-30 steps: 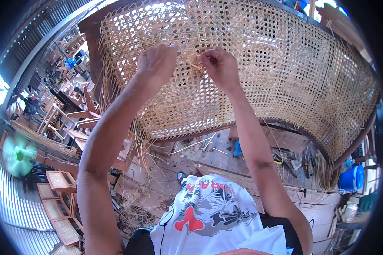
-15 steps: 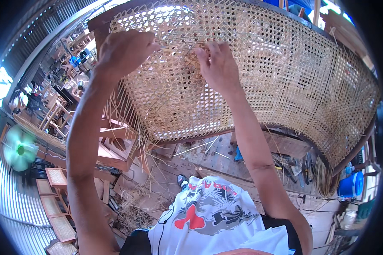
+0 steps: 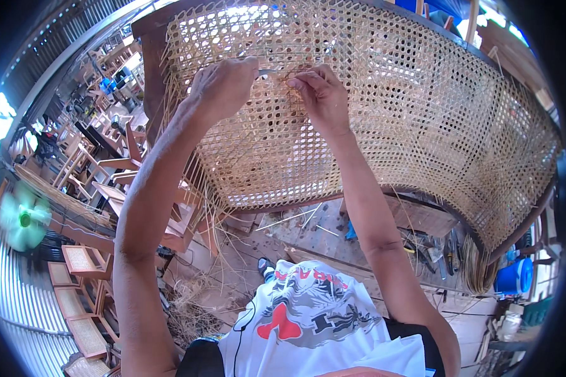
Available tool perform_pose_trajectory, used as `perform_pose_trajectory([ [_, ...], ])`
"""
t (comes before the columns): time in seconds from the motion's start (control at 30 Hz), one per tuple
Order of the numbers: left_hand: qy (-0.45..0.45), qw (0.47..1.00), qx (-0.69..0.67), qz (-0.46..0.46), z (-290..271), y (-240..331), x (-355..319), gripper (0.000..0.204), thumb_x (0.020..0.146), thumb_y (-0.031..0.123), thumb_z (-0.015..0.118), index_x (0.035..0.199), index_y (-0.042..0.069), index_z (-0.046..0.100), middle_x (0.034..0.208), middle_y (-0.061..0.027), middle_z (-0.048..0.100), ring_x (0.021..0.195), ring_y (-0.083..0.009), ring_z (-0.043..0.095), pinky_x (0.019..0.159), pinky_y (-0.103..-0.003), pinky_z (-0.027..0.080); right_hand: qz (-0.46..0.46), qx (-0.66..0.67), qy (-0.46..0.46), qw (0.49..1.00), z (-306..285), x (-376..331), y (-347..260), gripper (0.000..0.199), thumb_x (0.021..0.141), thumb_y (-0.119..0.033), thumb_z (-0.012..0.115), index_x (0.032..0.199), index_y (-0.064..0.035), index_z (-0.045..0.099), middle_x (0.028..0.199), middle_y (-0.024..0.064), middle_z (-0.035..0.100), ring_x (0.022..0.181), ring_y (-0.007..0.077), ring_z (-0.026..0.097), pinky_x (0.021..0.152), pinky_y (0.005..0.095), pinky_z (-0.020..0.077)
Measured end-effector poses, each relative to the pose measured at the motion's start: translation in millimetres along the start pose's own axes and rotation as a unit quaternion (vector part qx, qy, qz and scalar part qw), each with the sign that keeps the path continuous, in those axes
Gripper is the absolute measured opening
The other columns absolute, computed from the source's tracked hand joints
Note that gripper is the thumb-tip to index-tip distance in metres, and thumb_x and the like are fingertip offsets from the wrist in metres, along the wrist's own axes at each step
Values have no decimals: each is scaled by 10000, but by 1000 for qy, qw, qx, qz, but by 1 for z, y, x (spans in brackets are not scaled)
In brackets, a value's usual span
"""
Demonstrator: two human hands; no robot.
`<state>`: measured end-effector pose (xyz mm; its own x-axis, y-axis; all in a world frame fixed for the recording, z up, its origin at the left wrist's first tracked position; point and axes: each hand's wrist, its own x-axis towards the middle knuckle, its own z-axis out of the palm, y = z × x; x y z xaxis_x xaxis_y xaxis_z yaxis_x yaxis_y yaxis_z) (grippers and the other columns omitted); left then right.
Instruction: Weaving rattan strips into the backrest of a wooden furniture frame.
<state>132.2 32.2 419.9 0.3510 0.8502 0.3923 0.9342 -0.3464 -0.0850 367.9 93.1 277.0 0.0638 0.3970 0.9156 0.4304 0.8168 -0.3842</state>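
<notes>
A curved panel of woven cane (image 3: 409,107) in a dark wooden frame spreads before me, with loose strand ends along its left edge. Over its left part, my left hand (image 3: 223,88) is closed round a thin, pale, slender piece that points right from the fingertips; whether it is a cane strand or a tool I cannot make out. Facing it, my right hand (image 3: 326,97) is held just above the weave, thumb and fingers pinched together. What lies in that pinch is too small to tell. Brownish strands show through the weave beside these fingertips.
Below the panel stands a wooden bench with hand tools (image 3: 446,251) and a bundle of cane strands (image 3: 476,267). A blue bucket (image 3: 514,275) is at the right. Cane scraps (image 3: 198,308) litter the floor; chair parts (image 3: 82,295) and a spinning green fan (image 3: 25,217) are left.
My left hand has moved right and slightly down, bringing its slender piece close to the right hand. The right hand has turned, its fingers now pinched. The view has shifted slightly.
</notes>
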Motion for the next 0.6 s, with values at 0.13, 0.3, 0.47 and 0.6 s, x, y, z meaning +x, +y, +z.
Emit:
perform_pose_trajectory([
  [0.13, -7, 999, 45, -1, -2, 13, 6, 313, 1237, 279, 592, 1310, 82, 824, 1152, -251, 880, 1071, -487, 870, 986, -643, 660, -44, -59, -20, 997, -5, 1, 9, 122, 1085, -160, 902, 1126, -45, 904, 1128, 113, 755, 894, 307, 805, 791, 432, 677],
  [0.3, -8, 986, 156, 54, 1, 21, 16, 283, 1198, 143, 575, 1230, 19, 827, 1095, -279, 869, 1025, -478, 882, 933, -638, 675, 2, -40, -43, 998, -13, 5, 7, 130, 1091, -95, 857, 1073, 34, 860, 1254, 158, 726, 988, 286, 800, 816, 401, 679],
  [0.47, -10, 992, 115, 43, 10, 42, 19, 271, 1209, 122, 573, 1184, 9, 818, 1070, -265, 868, 1005, -473, 887, 892, -632, 675, 77, 28, -74, 994, -28, 7, -10, 137, 1096, -57, 835, 1040, 67, 836, 1251, 162, 702, 1019, 274, 788, 820, 404, 668],
  [0.6, -5, 996, 87, 17, 14, 41, 23, 264, 1219, 170, 650, 1146, 2, 841, 1050, -219, 874, 1004, -353, 889, 868, -553, 724, 1, -11, -61, 998, -22, 13, 12, 158, 1093, -75, 858, 1037, 70, 835, 1257, 164, 700, 1017, 286, 786, 832, 410, 673],
])
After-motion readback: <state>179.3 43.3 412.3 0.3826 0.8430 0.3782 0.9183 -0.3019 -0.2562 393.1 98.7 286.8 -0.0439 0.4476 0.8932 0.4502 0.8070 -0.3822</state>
